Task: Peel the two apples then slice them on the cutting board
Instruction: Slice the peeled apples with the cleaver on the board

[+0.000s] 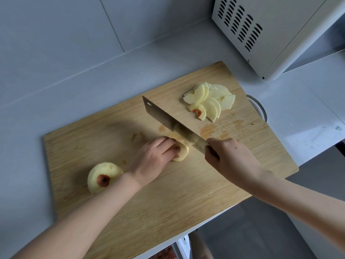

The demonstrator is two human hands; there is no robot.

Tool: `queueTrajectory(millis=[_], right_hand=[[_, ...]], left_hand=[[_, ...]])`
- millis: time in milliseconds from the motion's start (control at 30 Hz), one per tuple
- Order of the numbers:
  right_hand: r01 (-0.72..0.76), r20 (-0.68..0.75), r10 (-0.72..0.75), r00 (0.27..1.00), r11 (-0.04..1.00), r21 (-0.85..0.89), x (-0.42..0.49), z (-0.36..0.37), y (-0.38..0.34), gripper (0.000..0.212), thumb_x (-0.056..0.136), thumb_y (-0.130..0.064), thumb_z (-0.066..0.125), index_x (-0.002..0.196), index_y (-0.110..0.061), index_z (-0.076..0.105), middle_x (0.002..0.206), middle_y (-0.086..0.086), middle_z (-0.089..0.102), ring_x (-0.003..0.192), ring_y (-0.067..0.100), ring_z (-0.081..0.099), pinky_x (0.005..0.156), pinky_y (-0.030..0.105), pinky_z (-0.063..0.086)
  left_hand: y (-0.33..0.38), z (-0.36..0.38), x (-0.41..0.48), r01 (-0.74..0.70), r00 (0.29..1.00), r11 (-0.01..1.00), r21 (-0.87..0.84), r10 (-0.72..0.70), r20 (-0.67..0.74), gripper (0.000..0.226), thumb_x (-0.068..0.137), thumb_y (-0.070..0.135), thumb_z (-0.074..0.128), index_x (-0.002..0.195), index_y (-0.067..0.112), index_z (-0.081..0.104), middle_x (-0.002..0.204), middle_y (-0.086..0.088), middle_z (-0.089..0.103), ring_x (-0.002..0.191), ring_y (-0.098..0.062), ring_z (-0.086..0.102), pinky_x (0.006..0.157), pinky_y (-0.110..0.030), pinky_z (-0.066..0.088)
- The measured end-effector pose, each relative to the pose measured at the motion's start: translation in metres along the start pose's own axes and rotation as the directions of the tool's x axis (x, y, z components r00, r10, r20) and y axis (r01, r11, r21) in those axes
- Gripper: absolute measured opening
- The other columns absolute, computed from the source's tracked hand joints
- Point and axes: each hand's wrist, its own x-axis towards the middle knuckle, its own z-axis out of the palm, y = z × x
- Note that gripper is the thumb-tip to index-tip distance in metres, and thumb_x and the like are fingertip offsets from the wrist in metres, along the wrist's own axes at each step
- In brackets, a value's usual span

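Lower left of frame: peeled apple piece (104,177) rests on the wooden cutting board (186,193), brown core end up. Frame centre: left hand (153,157), fingers curled, presses down on an apple chunk (182,151). Right hand (227,156) wraps around the cleaver (164,116) handle; the blade runs diagonally, edge on the chunk just beside the left fingertips. Upper right of board: fanned pile of apple slices (209,100), well apart from the blade. Beyond, on the worktop (298,109): a white vented appliance (270,34).
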Motion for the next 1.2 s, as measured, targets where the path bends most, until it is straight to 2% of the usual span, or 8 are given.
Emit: queueTrajectory(millis=[100,267,467,667,767,933,1067,1200], right_hand=[[0.044,0.006,-0.044,0.999,0.998,-0.049,-0.011,-0.007,-0.004,0.025,0.092,-0.013,0.048,0.067,-0.014,0.044,0.046,-0.008,0.030,0.037,0.009,0.026,0.039,0.019,0.021],[0.049,0.060,-0.042,0.997,0.991,-0.121,-0.013,-0.006,-0.007,0.023,0.096,-0.017,0.042,0.075,-0.014,0.049,0.049,-0.006,0.033,0.039,0.010,0.027,0.040,0.019,0.023],[0.042,0.090,-0.030,0.996,0.990,-0.137,-0.003,0.000,-0.012,0.022,0.095,-0.014,0.040,0.073,-0.015,0.044,0.052,-0.007,0.031,0.042,0.009,0.025,0.042,0.020,0.020],[0.005,0.115,0.006,0.993,0.996,-0.094,0.012,0.019,-0.016,0.021,0.094,-0.013,0.039,0.074,-0.015,0.038,0.055,-0.005,0.033,0.047,0.010,0.029,0.044,0.024,0.023],[-0.021,0.081,0.022,0.996,1.000,-0.022,0.011,0.027,-0.014,0.023,0.094,-0.015,0.041,0.072,-0.015,0.038,0.054,-0.005,0.032,0.046,0.012,0.030,0.045,0.025,0.024],[-0.079,0.009,0.078,0.997,0.993,0.083,0.012,0.019,0.002,0.027,0.095,-0.014,0.046,0.068,-0.016,0.045,0.053,-0.006,0.039,0.045,0.008,0.036,0.045,0.018,0.027],[-0.074,-0.055,0.075,0.996,0.997,0.020,0.010,0.004,0.007,0.025,0.094,-0.011,0.045,0.070,-0.005,0.053,0.055,0.005,0.049,0.047,0.020,0.045,0.046,0.031,0.036],[0.020,-0.098,-0.021,0.995,1.000,-0.009,-0.008,-0.005,-0.009,0.028,0.091,-0.010,0.050,0.064,-0.011,0.042,0.046,-0.009,0.030,0.037,0.007,0.026,0.039,0.020,0.022]], left_hand=[[0.001,0.001,-0.001,-0.019,1.000,0.997,0.073,0.020,-0.019,0.016,0.082,0.018,0.061,0.084,0.011,0.075,0.095,-0.008,0.071,0.087,-0.022,0.061,0.071,-0.032,0.054],[0.002,0.000,0.000,-0.022,1.000,0.996,0.091,0.023,-0.010,0.020,0.083,0.020,0.058,0.086,0.012,0.076,0.095,-0.008,0.072,0.082,-0.025,0.067,0.068,-0.031,0.056],[0.003,-0.002,0.000,-0.012,1.000,0.999,0.053,0.012,0.012,0.016,0.071,0.013,0.078,0.087,0.012,0.076,0.096,-0.006,0.072,0.081,-0.023,0.067,0.066,-0.030,0.055],[0.000,-0.004,-0.001,0.010,1.000,0.999,-0.033,-0.009,0.021,0.015,0.074,0.008,0.080,0.088,0.009,0.074,0.094,-0.004,0.070,0.086,-0.016,0.053,0.065,-0.029,0.052],[-0.002,-0.006,-0.002,-0.003,0.999,1.000,-0.027,0.004,0.038,0.018,0.070,0.005,0.083,0.085,0.010,0.075,0.095,-0.005,0.070,0.090,-0.017,0.054,0.072,-0.026,0.052],[0.000,-0.009,0.000,-0.004,0.998,0.999,-0.040,0.006,0.068,0.020,0.068,0.004,0.082,0.087,0.008,0.075,0.097,-0.009,0.071,0.090,-0.024,0.066,0.070,-0.034,0.059],[0.000,-0.013,0.002,0.009,0.999,0.999,-0.047,-0.007,0.045,0.011,0.081,0.013,0.067,0.084,0.005,0.075,0.093,-0.011,0.070,0.084,-0.027,0.068,0.067,-0.036,0.058],[0.001,-0.014,0.000,-0.024,0.999,1.000,0.008,0.023,0.028,0.019,0.084,0.019,0.061,0.082,0.007,0.075,0.091,-0.009,0.072,0.081,-0.026,0.068,0.067,-0.031,0.056]])
